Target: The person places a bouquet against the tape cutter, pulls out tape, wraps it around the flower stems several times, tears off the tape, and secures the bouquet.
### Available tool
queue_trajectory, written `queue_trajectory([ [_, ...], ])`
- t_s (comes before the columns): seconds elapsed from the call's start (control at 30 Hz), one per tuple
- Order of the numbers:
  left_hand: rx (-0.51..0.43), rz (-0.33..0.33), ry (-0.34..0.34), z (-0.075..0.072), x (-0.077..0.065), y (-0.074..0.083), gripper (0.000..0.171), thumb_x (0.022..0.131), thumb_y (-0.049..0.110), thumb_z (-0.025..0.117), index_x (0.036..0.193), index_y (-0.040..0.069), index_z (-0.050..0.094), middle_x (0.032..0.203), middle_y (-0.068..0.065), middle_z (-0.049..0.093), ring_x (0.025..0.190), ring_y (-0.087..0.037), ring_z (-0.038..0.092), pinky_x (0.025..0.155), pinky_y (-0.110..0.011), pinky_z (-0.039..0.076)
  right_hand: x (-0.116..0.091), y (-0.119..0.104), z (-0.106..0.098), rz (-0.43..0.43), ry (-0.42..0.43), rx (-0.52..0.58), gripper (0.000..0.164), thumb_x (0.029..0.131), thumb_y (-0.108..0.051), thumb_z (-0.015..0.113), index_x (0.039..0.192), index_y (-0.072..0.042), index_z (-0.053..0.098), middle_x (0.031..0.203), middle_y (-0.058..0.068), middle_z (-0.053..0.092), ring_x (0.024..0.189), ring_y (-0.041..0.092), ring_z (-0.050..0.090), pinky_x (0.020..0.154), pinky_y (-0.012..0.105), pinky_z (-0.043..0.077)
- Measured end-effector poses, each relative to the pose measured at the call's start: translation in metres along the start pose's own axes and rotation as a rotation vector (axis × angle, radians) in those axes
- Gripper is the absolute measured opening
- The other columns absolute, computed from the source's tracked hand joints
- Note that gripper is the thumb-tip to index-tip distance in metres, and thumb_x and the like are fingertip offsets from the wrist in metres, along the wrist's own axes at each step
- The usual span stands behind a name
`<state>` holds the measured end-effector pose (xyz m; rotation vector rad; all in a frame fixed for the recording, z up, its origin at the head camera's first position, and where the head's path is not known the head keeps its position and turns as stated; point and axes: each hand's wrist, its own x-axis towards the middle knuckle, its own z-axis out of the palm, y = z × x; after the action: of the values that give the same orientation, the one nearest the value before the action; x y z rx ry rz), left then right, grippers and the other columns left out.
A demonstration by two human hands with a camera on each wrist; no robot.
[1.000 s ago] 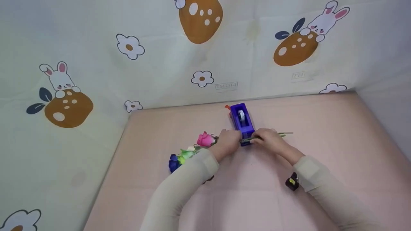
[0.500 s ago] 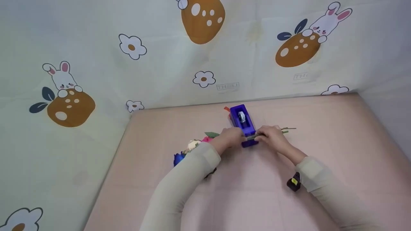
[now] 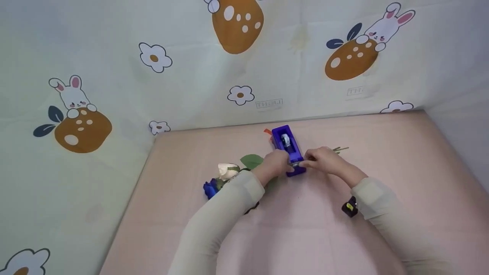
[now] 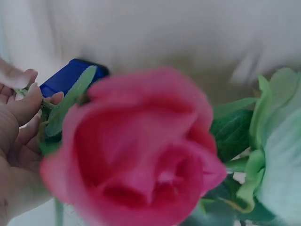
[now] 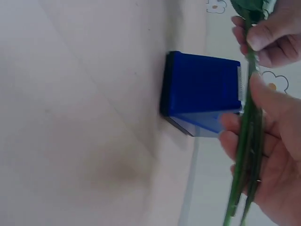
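Note:
In the head view my left hand (image 3: 276,163) grips a bunch of artificial flowers by the stems, just below the heads. A white rose (image 3: 227,171) and a blue flower (image 3: 211,189) stick out past the left sleeve. The left wrist view has a pink rose (image 4: 141,146) up close. My right hand (image 3: 324,160) pinches the same stems (image 5: 244,150) between thumb and fingers, lower down; their cut ends extend beyond it. Both hands are close together over the front end of a blue tape dispenser (image 3: 284,131), whose toothed cutter (image 5: 240,82) lies right beside the stems.
A roll of clear tape (image 3: 285,139) sits inside the dispenser. An orange strip (image 3: 267,131) lies at its left. A small black object with a yellow mark (image 3: 349,207) shows by the right sleeve. Behind the pink tabletop (image 3: 382,152) rises a printed cloth wall (image 3: 191,95).
The bunch has turned in my hands: the pink rose has gone from the head view, and the white rose and a large leaf now show. Both hands stay over the dispenser.

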<state>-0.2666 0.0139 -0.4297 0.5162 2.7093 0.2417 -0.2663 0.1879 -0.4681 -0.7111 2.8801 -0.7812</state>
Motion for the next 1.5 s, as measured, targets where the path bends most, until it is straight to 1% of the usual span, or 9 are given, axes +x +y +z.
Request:
queue_trajectory([
  [0.17, 0.090, -0.012, 0.046, 0.007, 0.003, 0.002, 0.024, 0.085, 0.031, 0.064, 0.093, 0.009, 0.068, 0.088, 0.000, 0.066, 0.076, -0.014, 0.055, 0.079, -0.032, 0.046, 0.004, -0.004, -0.004, 0.135, -0.119, -0.017, 0.050, 0.090, -0.048, 0.050, 0.079, -0.002, 0.066, 0.063, -0.001, 0.053, 0.060, 0.015, 0.044, 0.060, 0.028, 0.032],
  [0.33, 0.212, -0.027, 0.085, 0.015, 0.005, 0.007, 0.027, 0.085, 0.032, 0.064, 0.102, 0.012, 0.068, 0.105, -0.002, 0.066, 0.093, -0.016, 0.060, 0.089, -0.037, 0.043, 0.007, -0.007, 0.001, 0.247, -0.139, -0.006, 0.056, 0.083, -0.056, 0.054, 0.084, -0.002, 0.068, 0.069, 0.004, 0.061, 0.065, 0.021, 0.049, 0.071, 0.036, 0.028],
  [0.5, 0.347, -0.022, 0.116, 0.023, 0.004, 0.012, 0.025, 0.086, 0.034, 0.062, 0.102, 0.015, 0.067, 0.103, 0.001, 0.067, 0.094, -0.016, 0.061, 0.088, -0.035, 0.042, 0.007, -0.004, 0.007, 0.259, -0.118, 0.011, 0.049, 0.081, -0.050, 0.061, 0.085, -0.001, 0.067, 0.072, 0.006, 0.063, 0.066, 0.022, 0.050, 0.072, 0.038, 0.026],
  [0.83, 0.526, 0.011, 0.242, 0.038, -0.001, 0.015, 0.018, 0.090, 0.017, 0.051, 0.101, 0.017, 0.066, 0.097, 0.003, 0.067, 0.087, -0.013, 0.063, 0.082, -0.034, 0.043, 0.003, 0.000, 0.014, 0.170, -0.007, 0.002, 0.039, 0.077, -0.043, 0.068, 0.078, -0.004, 0.064, 0.067, 0.003, 0.061, 0.061, 0.018, 0.048, 0.068, 0.034, 0.029],
  [1.0, 0.529, 0.004, 0.226, 0.040, -0.001, 0.016, 0.018, 0.090, 0.017, 0.054, 0.105, 0.016, 0.064, 0.101, 0.002, 0.067, 0.090, -0.014, 0.062, 0.088, -0.039, 0.042, 0.003, 0.003, 0.014, 0.113, -0.002, -0.065, 0.035, 0.077, -0.039, 0.070, 0.077, -0.005, 0.061, 0.065, 0.001, 0.058, 0.060, 0.015, 0.046, 0.062, 0.030, 0.036],
  [1.13, 0.548, 0.021, 0.299, 0.042, -0.003, 0.013, 0.015, 0.085, 0.024, 0.061, 0.098, 0.016, 0.066, 0.092, 0.002, 0.068, 0.083, -0.013, 0.063, 0.079, -0.035, 0.044, 0.004, 0.004, 0.015, 0.079, -0.020, -0.093, 0.035, 0.077, -0.037, 0.071, 0.076, -0.004, 0.059, 0.064, 0.000, 0.053, 0.059, 0.014, 0.043, 0.054, 0.025, 0.034],
  [1.23, 0.523, 0.029, 0.303, 0.040, -0.005, 0.012, 0.022, 0.082, 0.033, 0.065, 0.096, 0.016, 0.066, 0.091, 0.002, 0.068, 0.081, -0.014, 0.063, 0.076, -0.033, 0.043, 0.004, 0.006, 0.014, 0.056, -0.018, -0.099, 0.034, 0.077, -0.036, 0.071, 0.075, -0.005, 0.057, 0.062, -0.001, 0.051, 0.058, 0.013, 0.041, 0.053, 0.025, 0.032],
  [1.37, 0.371, -0.004, 0.208, 0.029, -0.006, 0.010, 0.036, 0.079, 0.045, 0.066, 0.098, 0.014, 0.067, 0.097, -0.001, 0.068, 0.085, -0.017, 0.062, 0.080, -0.036, 0.042, 0.003, 0.009, 0.015, 0.011, 0.020, -0.126, 0.035, 0.076, -0.036, 0.071, 0.071, -0.006, 0.054, 0.059, -0.003, 0.048, 0.056, 0.012, 0.038, 0.052, 0.024, 0.030],
  [1.5, 0.123, -0.129, 0.163, 0.016, -0.004, 0.008, 0.041, 0.081, 0.049, 0.062, 0.096, 0.011, 0.069, 0.095, -0.003, 0.068, 0.084, -0.019, 0.060, 0.084, -0.038, 0.041, 0.002, 0.009, 0.016, -0.001, 0.041, -0.136, 0.036, 0.076, -0.037, 0.071, 0.070, -0.007, 0.052, 0.059, -0.003, 0.047, 0.055, 0.011, 0.038, 0.051, 0.024, 0.029],
])
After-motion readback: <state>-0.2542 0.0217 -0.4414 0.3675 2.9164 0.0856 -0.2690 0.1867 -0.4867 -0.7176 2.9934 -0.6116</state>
